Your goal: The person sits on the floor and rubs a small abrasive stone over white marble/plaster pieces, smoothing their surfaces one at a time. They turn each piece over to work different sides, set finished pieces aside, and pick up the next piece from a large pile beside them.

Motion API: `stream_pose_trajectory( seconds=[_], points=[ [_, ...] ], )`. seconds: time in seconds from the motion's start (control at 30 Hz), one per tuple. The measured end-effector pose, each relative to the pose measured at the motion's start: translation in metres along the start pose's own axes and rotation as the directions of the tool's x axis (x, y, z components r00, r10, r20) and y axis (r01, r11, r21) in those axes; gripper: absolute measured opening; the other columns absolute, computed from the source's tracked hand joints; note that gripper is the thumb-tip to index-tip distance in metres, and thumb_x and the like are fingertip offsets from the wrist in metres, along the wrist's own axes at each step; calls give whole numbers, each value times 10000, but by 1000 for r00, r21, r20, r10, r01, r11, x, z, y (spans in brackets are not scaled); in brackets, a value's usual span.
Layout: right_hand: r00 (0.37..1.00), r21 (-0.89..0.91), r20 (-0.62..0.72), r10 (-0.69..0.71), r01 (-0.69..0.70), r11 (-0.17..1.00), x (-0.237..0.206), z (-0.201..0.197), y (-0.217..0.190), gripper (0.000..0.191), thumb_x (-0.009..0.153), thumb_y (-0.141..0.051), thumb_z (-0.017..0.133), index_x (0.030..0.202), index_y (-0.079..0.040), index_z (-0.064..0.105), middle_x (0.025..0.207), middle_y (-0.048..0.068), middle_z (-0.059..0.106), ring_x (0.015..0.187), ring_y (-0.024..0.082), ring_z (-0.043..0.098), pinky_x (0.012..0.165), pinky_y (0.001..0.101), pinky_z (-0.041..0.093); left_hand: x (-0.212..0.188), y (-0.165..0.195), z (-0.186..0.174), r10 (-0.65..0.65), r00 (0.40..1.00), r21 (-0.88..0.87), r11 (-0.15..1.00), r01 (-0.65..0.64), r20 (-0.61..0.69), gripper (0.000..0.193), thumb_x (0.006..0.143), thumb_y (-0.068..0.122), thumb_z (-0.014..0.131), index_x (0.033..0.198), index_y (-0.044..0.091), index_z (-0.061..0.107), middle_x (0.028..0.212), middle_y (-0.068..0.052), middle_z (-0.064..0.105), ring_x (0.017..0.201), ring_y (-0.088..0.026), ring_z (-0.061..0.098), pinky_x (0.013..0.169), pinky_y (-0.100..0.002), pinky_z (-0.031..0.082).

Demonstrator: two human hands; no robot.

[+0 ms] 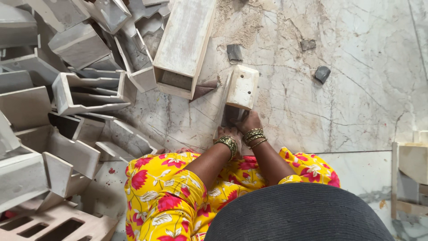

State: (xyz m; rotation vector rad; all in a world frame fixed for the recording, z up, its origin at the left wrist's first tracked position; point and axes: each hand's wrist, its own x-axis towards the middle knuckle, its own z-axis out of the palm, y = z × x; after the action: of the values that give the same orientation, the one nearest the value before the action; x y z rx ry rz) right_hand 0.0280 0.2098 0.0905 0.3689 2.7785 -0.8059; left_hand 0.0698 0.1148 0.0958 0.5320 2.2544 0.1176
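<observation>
I see both hands, left point(229, 134) and right point(249, 122), fingers clamped on a white block point(242, 87) on the floor point(347, 102).

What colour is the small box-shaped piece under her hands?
Off-white, dusty cream, the small box-shaped piece shows best in the head view; both hands grip its near end.

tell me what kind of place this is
Probably a small stone or marble craft workshop, worked on the floor. A heap of cut pale box-shaped pieces lies to one side, dust and grit cover the marble floor, and both hands, left hand and right hand, hold a small drilled block.
</observation>
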Motion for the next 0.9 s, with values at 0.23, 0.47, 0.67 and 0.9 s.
stream_pose_trajectory(
  seconds=[0.23,0.47,0.67,0.9],
  points=[
    [997,146,-54,53,-44,988,27,-6,44,476,833,-317,749,1228,-69,656,968,161,738,736,272,692,659,443,592,-6,0,8,40,995,-63,997,-46,-91,1065,705,584,835,1551,143,363,1515,-138,450,1424,-367,387,1190,-617,228],
    [978,232,-44,-206,210,950,16,-4,51,496,857,-384,736,1275,-142,619,950,139,633,797,271,609,679,404,531,-23,-24,-26,-256,960,-77,966,248,-111,945,703,569,834,1494,206,466,1514,-104,486,1405,-327,489,1080,-518,487],
    [807,-352,11,-590,556,753,-3,4,56,325,790,-410,772,1074,-252,758,1127,229,692,951,350,698,802,436,592,-24,-40,-29,-305,944,-337,882,330,127,1230,739,464,923,1621,81,156,1660,-184,165,1433,-400,396,1116,-470,444],
    [742,-328,333,-582,670,666,12,-11,61,323,938,-264,614,1221,-356,739,1071,37,751,961,252,725,882,405,578,3,-42,-11,-256,938,-247,918,312,234,847,762,458,849,1456,92,529,1545,-190,459,1347,-316,555,1043,-432,534]
  ],
)
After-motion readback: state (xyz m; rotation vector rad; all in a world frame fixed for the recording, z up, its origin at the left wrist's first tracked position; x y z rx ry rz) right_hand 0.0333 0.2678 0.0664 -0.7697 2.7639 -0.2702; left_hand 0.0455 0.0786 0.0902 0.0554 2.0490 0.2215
